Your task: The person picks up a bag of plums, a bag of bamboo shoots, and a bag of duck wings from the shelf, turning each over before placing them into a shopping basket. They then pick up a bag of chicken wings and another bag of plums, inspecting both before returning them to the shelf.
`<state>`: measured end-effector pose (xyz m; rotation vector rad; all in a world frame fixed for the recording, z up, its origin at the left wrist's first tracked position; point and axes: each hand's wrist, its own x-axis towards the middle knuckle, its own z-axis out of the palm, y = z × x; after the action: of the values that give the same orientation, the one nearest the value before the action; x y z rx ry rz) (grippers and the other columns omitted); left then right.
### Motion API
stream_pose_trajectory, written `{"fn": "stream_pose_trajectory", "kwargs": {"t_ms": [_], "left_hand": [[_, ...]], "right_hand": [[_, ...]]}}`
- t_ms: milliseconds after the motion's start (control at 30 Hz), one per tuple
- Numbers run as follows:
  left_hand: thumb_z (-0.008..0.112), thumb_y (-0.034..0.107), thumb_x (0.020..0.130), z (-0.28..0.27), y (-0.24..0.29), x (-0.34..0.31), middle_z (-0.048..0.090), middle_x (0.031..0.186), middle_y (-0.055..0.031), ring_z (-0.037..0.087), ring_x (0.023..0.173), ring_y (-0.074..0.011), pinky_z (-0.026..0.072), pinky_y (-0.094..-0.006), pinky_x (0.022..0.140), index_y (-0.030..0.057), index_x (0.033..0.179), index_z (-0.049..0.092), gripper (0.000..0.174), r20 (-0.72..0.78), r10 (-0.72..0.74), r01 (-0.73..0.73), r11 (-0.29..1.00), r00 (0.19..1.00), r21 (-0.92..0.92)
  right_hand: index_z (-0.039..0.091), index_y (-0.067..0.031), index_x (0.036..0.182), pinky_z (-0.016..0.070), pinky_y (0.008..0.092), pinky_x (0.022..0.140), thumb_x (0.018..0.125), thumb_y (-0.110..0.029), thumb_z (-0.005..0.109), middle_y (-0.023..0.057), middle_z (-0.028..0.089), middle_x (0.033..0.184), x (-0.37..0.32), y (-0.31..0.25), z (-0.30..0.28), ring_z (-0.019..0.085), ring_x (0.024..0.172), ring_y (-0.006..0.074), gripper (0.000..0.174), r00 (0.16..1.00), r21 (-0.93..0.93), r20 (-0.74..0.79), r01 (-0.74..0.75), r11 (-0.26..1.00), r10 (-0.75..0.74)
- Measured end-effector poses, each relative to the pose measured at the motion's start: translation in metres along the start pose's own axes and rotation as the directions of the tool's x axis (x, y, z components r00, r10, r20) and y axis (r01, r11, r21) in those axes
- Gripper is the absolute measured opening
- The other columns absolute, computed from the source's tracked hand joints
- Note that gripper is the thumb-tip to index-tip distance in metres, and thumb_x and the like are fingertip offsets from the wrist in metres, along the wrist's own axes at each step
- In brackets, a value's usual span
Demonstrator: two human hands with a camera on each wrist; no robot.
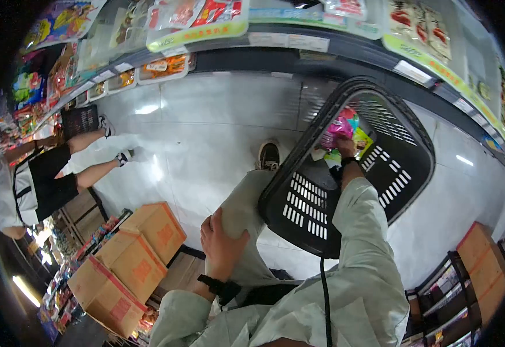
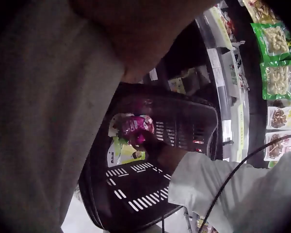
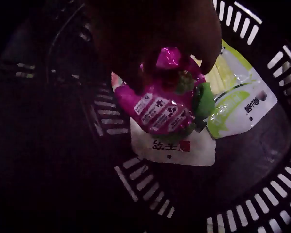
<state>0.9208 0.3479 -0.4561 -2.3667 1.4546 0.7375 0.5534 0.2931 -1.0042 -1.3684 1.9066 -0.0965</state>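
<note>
A black plastic shopping basket (image 1: 403,168) with slotted walls stands tilted before me. Down inside it my right hand (image 1: 345,147) grips a shiny pink packet (image 3: 160,111), its fingers coming over the packet from above. Under and beside the pink packet lie a white packet (image 3: 174,151) and a green-and-white packet (image 3: 242,104). Something green (image 3: 203,101) pokes out next to the pink wrapper. My left hand (image 1: 223,243) rests on my bent knee with thumb spread, holding nothing. In the left wrist view that hand (image 2: 136,34) is dark and close to the camera.
Shelves with clear bins (image 1: 200,26) of packaged snacks curve across the far side. At the left a person (image 1: 38,185) in black shorts stands near another dark basket (image 1: 80,121). Cardboard boxes (image 1: 131,260) sit at lower left, another box (image 1: 484,272) at lower right. A black cable (image 1: 325,301) hangs by my sleeve.
</note>
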Motion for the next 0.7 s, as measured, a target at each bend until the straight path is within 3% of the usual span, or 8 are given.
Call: {"fn": "stream_pose_trajectory", "kwargs": {"t_ms": [133,233,267,300,333,567,600,700], "left_hand": [[0.081,0.03,0.068,-0.003,-0.007,0.001,0.046,0.132,-0.0208,0.044,0.124,-0.0398,0.0379,-0.0506,0.104,0.0117,0.141,0.042,0.085,-0.048,0.013,-0.012,1.0,0.999,0.011],[0.08,0.03,0.069,-0.009,-0.005,-0.004,0.046,0.131,-0.0225,0.045,0.123,-0.0403,0.0381,-0.0504,0.104,0.011,0.141,0.042,0.083,-0.013,0.042,-0.042,0.999,0.999,-0.024],[0.08,0.031,0.07,-0.013,-0.004,-0.006,0.046,0.13,-0.0228,0.045,0.123,-0.0404,0.0381,-0.0502,0.104,0.0108,0.14,0.042,0.083,0.004,0.063,-0.063,0.997,0.998,-0.04],[0.08,0.032,0.07,-0.018,-0.004,-0.008,0.047,0.13,-0.0231,0.045,0.123,-0.0404,0.0382,-0.0499,0.103,0.0107,0.14,0.042,0.082,0.014,0.08,-0.079,0.995,0.997,-0.057],[0.08,0.033,0.07,-0.018,-0.006,-0.009,0.047,0.13,-0.0233,0.045,0.123,-0.0405,0.0383,-0.0497,0.103,0.0105,0.14,0.042,0.082,0.025,0.06,-0.059,0.998,0.998,-0.038],[0.073,0.041,0.074,-0.026,-0.023,-0.013,0.048,0.13,-0.026,0.048,0.122,-0.0428,0.0411,-0.0518,0.1,0.0094,0.141,0.041,0.081,0.278,0.047,-0.055,0.998,0.959,0.019],[0.072,0.042,0.075,-0.027,-0.024,-0.016,0.047,0.131,-0.0267,0.048,0.121,-0.0435,0.0415,-0.0525,0.099,0.0095,0.142,0.04,0.081,0.34,0.045,-0.057,0.998,0.939,0.026],[0.067,0.043,0.081,-0.055,0.001,-0.038,0.06,0.116,-0.0237,0.057,0.113,-0.0395,0.0445,-0.0485,0.096,0.0084,0.13,0.054,0.061,0.478,0.364,-0.457,0.885,0.799,0.091]], "right_hand": [[0.074,-0.0179,0.091,0.0551,0.0469,0.074,0.09,-0.042,0.053,0.0151,0.072,0.093,-0.016,0.003,0.008,0.069,0.08,0.0355,0.032,0.982,0.652,-0.066,-0.093,0.752,0.179],[0.073,-0.0079,0.084,0.0533,0.0447,0.071,0.086,-0.038,0.062,0.0191,0.072,0.089,-0.055,-0.043,-0.028,0.069,0.081,0.038,0.032,0.981,0.081,-0.066,-0.175,0.981,0.181],[0.073,-0.0073,0.082,0.0533,0.0454,0.071,0.085,-0.041,0.062,0.0183,0.072,0.087,-0.066,-0.044,-0.032,0.069,0.079,0.0382,0.035,0.977,-0.248,-0.037,0.196,0.949,-0.212],[0.075,-0.0106,0.083,0.054,0.0445,0.071,0.086,-0.044,0.063,0.0167,0.072,0.087,-0.092,-0.071,-0.045,0.069,0.078,0.0365,0.035,0.973,0.2,-0.209,0.144,0.969,-0.101],[0.077,-0.0125,0.087,0.0543,0.0438,0.071,0.088,-0.043,0.061,0.016,0.073,0.091,-0.105,-0.105,-0.057,0.069,0.078,0.0366,0.034,0.936,0.012,-0.35,-0.021,1.0,0.024],[0.049,-0.0066,0.08,0.0442,0.0268,0.065,0.081,0.003,0.07,-0.0008,0.049,0.072,-0.28,-0.195,-0.23,0.047,0.068,0.0094,0.024,0.983,0.883,-0.088,0.003,0.47,0.159],[0.043,-0.0077,0.082,0.0421,0.0256,0.064,0.08,0.004,0.073,-0.0024,0.044,0.074,-0.315,-0.21,-0.276,0.044,0.069,0.0089,0.032,0.981,0.693,-0.146,0.007,0.721,0.131],[0.047,-0.0086,0.1,0.0456,0.0232,0.066,0.08,0.007,0.072,0.0003,0.052,0.082,-0.4,-0.268,-0.392,0.052,0.074,0.0078,0.036,0.985,0.74,-0.168,0.094,0.666,0.047]]}}
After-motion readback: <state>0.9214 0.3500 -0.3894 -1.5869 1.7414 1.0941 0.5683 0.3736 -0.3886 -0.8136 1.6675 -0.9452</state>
